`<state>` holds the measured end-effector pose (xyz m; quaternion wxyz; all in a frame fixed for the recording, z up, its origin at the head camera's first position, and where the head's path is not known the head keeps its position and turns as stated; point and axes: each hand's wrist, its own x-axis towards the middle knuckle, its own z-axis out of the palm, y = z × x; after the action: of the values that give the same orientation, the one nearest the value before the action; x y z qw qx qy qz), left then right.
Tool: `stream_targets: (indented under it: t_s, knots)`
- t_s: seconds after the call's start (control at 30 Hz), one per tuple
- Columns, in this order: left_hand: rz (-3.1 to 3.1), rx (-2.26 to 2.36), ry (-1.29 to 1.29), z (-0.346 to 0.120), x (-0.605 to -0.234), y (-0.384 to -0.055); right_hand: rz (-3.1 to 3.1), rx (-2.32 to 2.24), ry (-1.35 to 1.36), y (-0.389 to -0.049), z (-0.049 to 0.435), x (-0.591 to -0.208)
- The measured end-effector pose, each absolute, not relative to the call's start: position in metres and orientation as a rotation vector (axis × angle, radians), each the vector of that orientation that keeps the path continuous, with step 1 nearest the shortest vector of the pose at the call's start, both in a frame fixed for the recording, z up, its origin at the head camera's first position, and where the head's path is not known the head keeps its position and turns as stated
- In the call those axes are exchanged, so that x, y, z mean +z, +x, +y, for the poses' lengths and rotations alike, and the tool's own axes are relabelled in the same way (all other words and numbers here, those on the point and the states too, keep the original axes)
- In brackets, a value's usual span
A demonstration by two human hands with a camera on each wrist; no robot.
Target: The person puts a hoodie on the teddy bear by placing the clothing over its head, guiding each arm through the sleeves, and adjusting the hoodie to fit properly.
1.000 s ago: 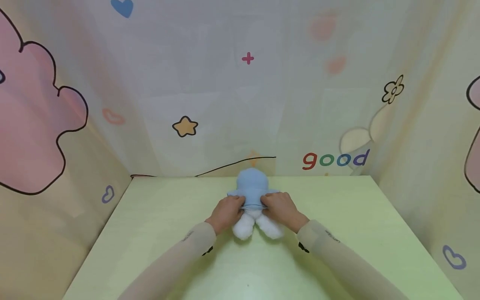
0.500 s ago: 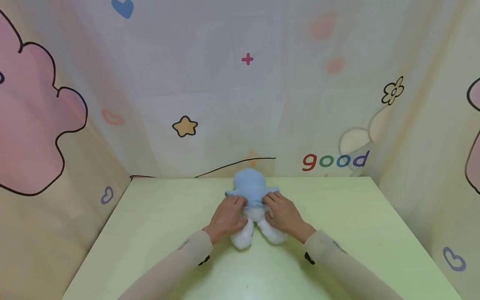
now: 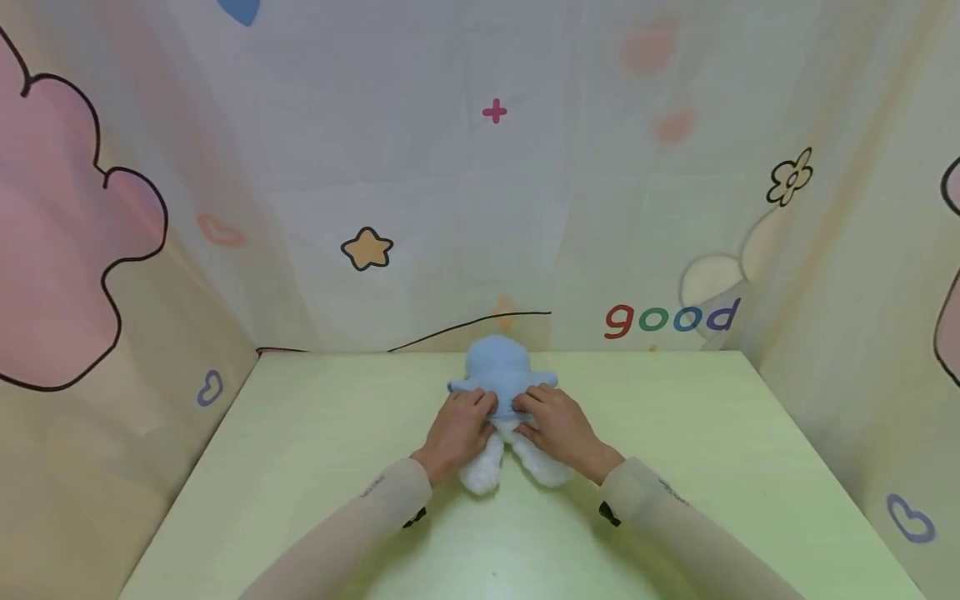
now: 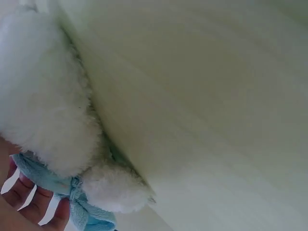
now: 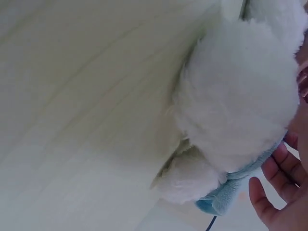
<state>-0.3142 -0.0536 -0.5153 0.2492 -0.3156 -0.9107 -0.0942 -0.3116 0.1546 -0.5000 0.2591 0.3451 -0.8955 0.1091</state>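
Observation:
A white plush toy (image 3: 482,475) lies at the back middle of the table, legs towards me. Light blue hooded clothing (image 3: 498,358) covers its head and upper body, sleeves out to both sides. My left hand (image 3: 457,425) pinches the clothing's lower edge on the left. Opposite it, my right hand (image 3: 562,425) has its fingers curled at the same hem on the right. In the left wrist view, fingers lie along the blue fabric (image 4: 91,214) beside a fluffy white leg (image 4: 43,86). Similar blue fabric (image 5: 221,197) meets the fingers in the right wrist view. The toy's face is hidden.
The pale green table (image 3: 337,433) ends at a printed curtain (image 3: 420,167) just behind the toy's head. Curtain also hangs along the left and right sides.
Both hands loosened their fingers at the hem half a second ago and have since drawn them in again. The toy has shifted slightly left, its legs a little closer to me.

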Motion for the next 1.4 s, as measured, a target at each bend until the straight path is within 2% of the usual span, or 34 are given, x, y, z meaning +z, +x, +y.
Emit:
stream_targets:
  t_s: [0.2,0.53,0.73,1.0,1.17,1.4]
  knots:
    - [-2.479,-0.181,-0.909,-0.047,-0.509,-0.315,-2.383,0.097,0.920,-0.316,0.150,-0.498]
    - [-2.408,-0.094,-0.941,-0.037,-0.506,-0.319,-2.418,0.159,0.809,-0.309,0.138,-0.500]
    - [-2.457,-0.192,-1.059,-0.057,-0.518,-0.322,-2.536,0.176,0.758,-0.299,0.141,-0.505]
    - [-2.628,-0.329,-1.179,-0.084,-0.510,-0.308,-2.619,0.185,0.872,-0.283,0.156,-0.494]
    - [-2.699,-0.483,-1.095,-0.085,-0.504,-0.302,-2.620,0.431,0.922,-0.287,0.166,-0.490]
    - [-2.627,-0.793,-0.898,-0.082,-0.497,-0.305,-2.612,0.679,0.694,-0.301,0.184,-0.490]
